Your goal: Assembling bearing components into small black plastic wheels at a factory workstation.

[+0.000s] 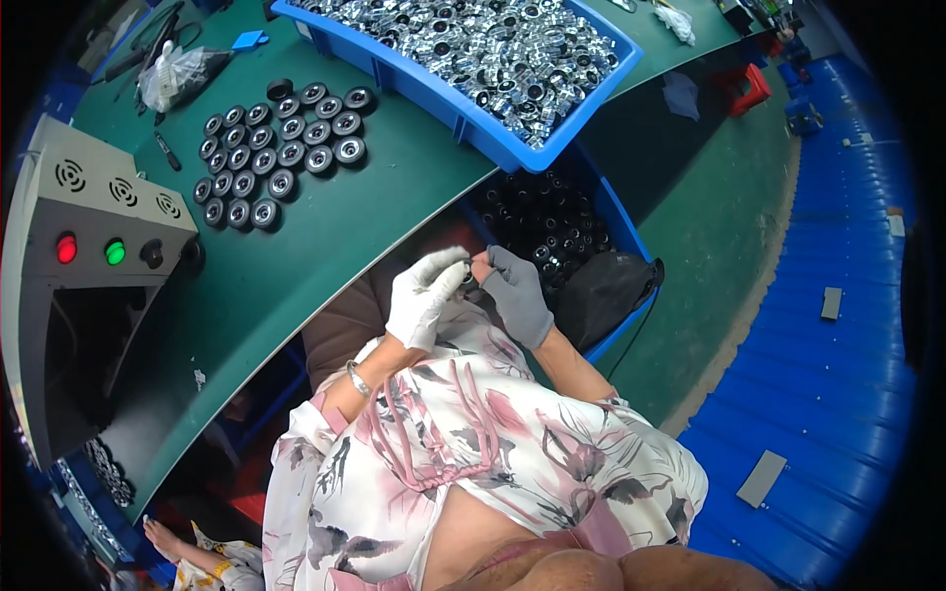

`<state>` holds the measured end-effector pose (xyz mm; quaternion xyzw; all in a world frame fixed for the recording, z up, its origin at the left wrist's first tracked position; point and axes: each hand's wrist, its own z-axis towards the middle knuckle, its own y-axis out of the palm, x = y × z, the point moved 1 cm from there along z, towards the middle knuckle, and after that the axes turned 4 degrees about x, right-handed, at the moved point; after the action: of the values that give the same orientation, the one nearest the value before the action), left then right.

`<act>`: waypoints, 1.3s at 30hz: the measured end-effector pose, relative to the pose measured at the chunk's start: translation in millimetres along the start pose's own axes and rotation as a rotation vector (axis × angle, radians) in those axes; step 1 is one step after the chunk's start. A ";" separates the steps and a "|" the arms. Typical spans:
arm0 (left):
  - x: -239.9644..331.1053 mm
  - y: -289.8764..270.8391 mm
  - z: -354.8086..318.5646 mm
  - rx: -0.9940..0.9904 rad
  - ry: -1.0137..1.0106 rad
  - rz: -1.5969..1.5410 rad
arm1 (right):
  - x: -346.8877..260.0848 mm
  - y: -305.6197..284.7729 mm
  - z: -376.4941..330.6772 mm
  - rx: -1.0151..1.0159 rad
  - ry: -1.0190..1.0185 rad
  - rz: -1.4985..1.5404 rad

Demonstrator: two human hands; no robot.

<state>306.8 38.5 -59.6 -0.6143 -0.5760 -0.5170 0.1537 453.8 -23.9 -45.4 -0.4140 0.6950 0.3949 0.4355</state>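
My left hand (420, 299), in a white glove, is closed with thumb and fingers pinched together in front of my lap. Against it, my right hand (518, 295), in a grey glove with bare fingertips, closes from the other side. Between the fingertips of both hands is a small dark round part (468, 272) with a shiny edge, mostly covered by the fingers. Left of my hands, on the green table (325, 236), several black wheels (264, 163) with silvery centres lie flat in loose rows.
A blue bin (537, 158) full of clear and black round parts stands on the table edge. Below it, another blue bin (631, 231) holds black round parts and a black bag (601, 295). At left stands a grey machine (99, 212) with red and green buttons. Another person's arm (182, 547) shows lower left.
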 end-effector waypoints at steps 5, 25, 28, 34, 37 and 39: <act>-3.6 -7.2 2.1 -0.120 -0.209 -0.104 | 0.4 -5.5 -12.8 0.016 -0.016 -0.133; -12.9 -29.1 -5.5 -0.039 -0.289 -0.242 | -99.7 82.7 56.1 -0.171 -0.777 -0.633; -7.5 -22.9 -12.4 -0.067 -0.244 -0.181 | -123.4 160.1 147.1 -0.081 -1.069 -0.767; 11.8 -32.9 -29.2 -0.188 -0.098 -0.202 | -112.7 214.1 287.7 -0.038 -0.726 -1.268; 40.2 -53.0 -46.6 -0.112 0.065 -0.149 | -114.8 209.9 250.5 -0.128 -1.044 -0.811; 59.3 -72.2 -53.8 -0.017 0.242 -0.299 | -120.2 206.0 184.0 -0.321 -1.100 -0.525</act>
<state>207.8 49.6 -18.4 -0.4567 -0.6338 -0.6089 0.1381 349.1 242.4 48.6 -0.3673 0.1768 0.5295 0.7440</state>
